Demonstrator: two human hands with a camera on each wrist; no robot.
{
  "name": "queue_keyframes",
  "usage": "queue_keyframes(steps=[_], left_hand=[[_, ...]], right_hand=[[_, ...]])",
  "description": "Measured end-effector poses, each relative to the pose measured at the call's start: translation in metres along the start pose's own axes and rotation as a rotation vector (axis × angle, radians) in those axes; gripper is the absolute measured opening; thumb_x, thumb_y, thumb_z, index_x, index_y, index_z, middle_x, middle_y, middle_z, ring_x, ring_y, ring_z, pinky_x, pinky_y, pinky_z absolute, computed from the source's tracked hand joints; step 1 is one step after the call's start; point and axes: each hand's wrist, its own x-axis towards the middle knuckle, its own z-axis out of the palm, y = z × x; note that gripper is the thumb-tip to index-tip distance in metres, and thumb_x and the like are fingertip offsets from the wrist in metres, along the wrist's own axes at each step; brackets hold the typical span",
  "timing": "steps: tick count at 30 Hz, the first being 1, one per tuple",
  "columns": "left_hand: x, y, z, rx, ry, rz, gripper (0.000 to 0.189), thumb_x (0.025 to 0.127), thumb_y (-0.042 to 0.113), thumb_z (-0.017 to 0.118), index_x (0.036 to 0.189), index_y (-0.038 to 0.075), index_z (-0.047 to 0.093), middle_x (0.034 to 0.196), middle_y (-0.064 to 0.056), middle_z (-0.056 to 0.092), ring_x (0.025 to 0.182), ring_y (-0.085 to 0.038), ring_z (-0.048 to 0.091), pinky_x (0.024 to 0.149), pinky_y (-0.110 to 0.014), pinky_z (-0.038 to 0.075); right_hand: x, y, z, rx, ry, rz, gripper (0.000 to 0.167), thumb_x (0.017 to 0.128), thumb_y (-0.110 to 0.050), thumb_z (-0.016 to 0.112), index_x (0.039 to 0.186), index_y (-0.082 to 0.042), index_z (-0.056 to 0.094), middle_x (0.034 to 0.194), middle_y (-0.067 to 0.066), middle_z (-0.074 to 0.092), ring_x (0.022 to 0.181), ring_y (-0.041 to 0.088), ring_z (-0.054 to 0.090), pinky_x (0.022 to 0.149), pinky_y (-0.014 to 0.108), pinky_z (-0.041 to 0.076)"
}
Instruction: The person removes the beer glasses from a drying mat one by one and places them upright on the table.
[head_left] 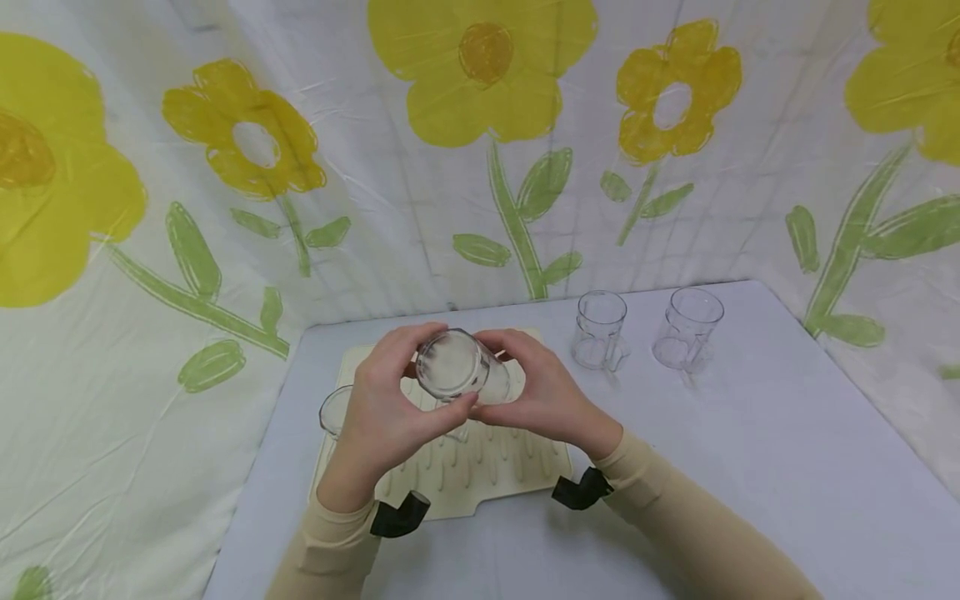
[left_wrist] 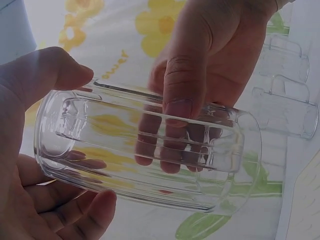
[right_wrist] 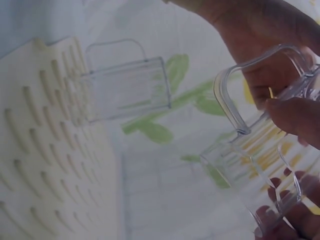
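Observation:
A clear glass mug (head_left: 453,367) is held up between both hands, tilted with its thick base toward the head camera. My left hand (head_left: 386,408) grips the base end, thumb on one side and fingers on the other. My right hand (head_left: 543,392) wraps the body nearer the rim; its thumb (left_wrist: 182,85) presses the glass in the left wrist view. The mug's handle (right_wrist: 227,95) shows in the right wrist view. Below the hands lies a cream drying mat (head_left: 517,479) with raised ridges. Another clear mug (head_left: 327,412) stands at the mat's left, partly hidden by my left hand.
Two more clear mugs, one (head_left: 598,333) nearer the mat and one (head_left: 686,332) farther right, stand upright toward the back of the pale table (head_left: 720,483). Behind the table hangs a white cloth (head_left: 405,242) printed with yellow flowers.

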Motion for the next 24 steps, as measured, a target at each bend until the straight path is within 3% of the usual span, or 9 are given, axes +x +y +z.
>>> queue_keyframes(steps=[4,9,18,24], left_hand=[[0.0,-0.001,0.001,-0.011,0.024,0.001,0.074,0.078,0.025,0.1,0.146,0.02,0.071,0.137,0.005,0.073,0.116,-0.014,0.068,0.081,-0.028,0.061],[0.0,-0.001,-0.001,-0.017,0.053,0.0,0.075,0.077,0.022,0.1,0.145,0.019,0.07,0.133,0.004,0.074,0.115,-0.015,0.068,0.079,-0.023,0.063],[0.001,-0.001,-0.008,-0.106,0.139,0.025,0.076,0.074,0.01,0.098,0.144,0.012,0.07,0.129,-0.004,0.074,0.116,-0.02,0.067,0.083,-0.018,0.064],[0.002,-0.005,-0.011,-0.19,0.215,0.071,0.074,0.07,0.005,0.095,0.14,0.007,0.071,0.128,-0.007,0.073,0.113,-0.019,0.067,0.079,-0.019,0.064]], right_hand=[[0.0,0.002,-0.003,-0.007,0.012,0.005,0.082,0.081,-0.027,0.102,0.154,-0.022,0.063,0.143,-0.007,0.069,0.133,0.015,0.062,0.111,0.044,0.057],[0.0,0.004,-0.008,0.017,0.031,0.033,0.089,0.081,-0.028,0.103,0.158,-0.022,0.059,0.153,-0.004,0.066,0.145,0.019,0.058,0.121,0.053,0.051],[0.006,0.017,-0.027,0.18,0.009,0.066,0.098,0.082,-0.023,0.103,0.165,-0.024,0.05,0.161,-0.001,0.061,0.15,0.02,0.054,0.129,0.062,0.039],[0.009,0.03,-0.04,0.305,-0.024,0.107,0.113,0.08,-0.055,0.099,0.17,-0.012,0.043,0.169,0.009,0.052,0.155,0.031,0.048,0.134,0.055,0.036]])
